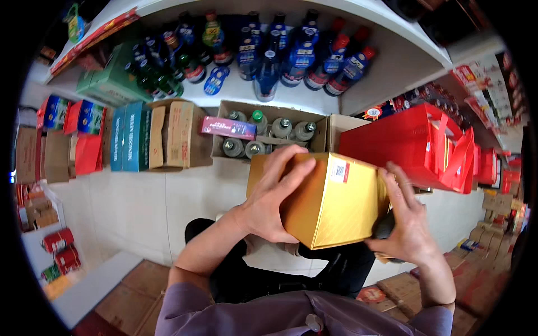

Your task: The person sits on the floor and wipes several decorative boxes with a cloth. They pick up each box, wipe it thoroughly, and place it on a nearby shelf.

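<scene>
A large gold box [353,201] with a small printed sticker is in front of my body, above the tiled floor. My left hand [277,197] grips its left face, fingers over the upper edge and thumb at the lower edge. At the box's right side is my right hand [403,218], slightly blurred, with fingers near the upper corner and thumb by the lower edge; whether it presses on the box is hard to tell. Just beyond the gold box stands an open cardboard carton [273,140] of clear bottles, a pink and purple box [229,127] lying across it.
A white shelf [201,98] ahead holds blue and green bottles. Big red gift bags [386,143] stand to the right of the carton. Teal boxes [130,136] and an opened brown carton [197,145] are to the left. Brown cartons [130,294] lie low at the left.
</scene>
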A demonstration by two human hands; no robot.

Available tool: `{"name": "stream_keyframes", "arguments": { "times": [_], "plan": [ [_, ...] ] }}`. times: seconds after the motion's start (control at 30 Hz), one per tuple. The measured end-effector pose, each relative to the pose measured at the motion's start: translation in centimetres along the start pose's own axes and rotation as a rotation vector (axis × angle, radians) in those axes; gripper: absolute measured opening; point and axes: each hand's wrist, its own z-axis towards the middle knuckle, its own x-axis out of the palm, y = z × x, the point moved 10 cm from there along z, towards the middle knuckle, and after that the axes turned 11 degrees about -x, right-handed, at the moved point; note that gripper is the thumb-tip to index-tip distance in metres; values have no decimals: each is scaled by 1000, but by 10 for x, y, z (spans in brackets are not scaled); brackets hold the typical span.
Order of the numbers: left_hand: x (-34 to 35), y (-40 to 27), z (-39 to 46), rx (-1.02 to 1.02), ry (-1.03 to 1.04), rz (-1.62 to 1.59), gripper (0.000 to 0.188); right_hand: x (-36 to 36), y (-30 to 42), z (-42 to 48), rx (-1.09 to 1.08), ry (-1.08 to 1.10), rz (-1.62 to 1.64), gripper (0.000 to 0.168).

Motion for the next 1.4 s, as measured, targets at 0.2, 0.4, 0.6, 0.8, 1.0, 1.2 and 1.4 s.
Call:
{"name": "stream_keyframes", "arguments": {
  "times": [0.2,0.4,0.6,0.8,1.0,1.2,1.4],
  "plan": [
    [-7,54,-2,76,-103,-40,128,-66,-2,-65,-135,-1082,299,76],
    [-2,54,0,90,-60,-162,128,-22,30,12,-74,-802,-305,57],
    [4,36,3,202,-83,-87,122,9,8,1,75,-828,-136,49],
    [24,54,8,109,121,-221,99,6,90,46,-185,-910,-86,44],
    [62,141,24,-588,96,-1440,82,27,120,37,-263,-849,-79,47],
    [12,40,8,189,26,-121,125,38,35,-63,207,-772,-259,42],
    [11,39,5,175,32,147,132,-28,34,-104,53,-1054,473,22]
  ]
}}
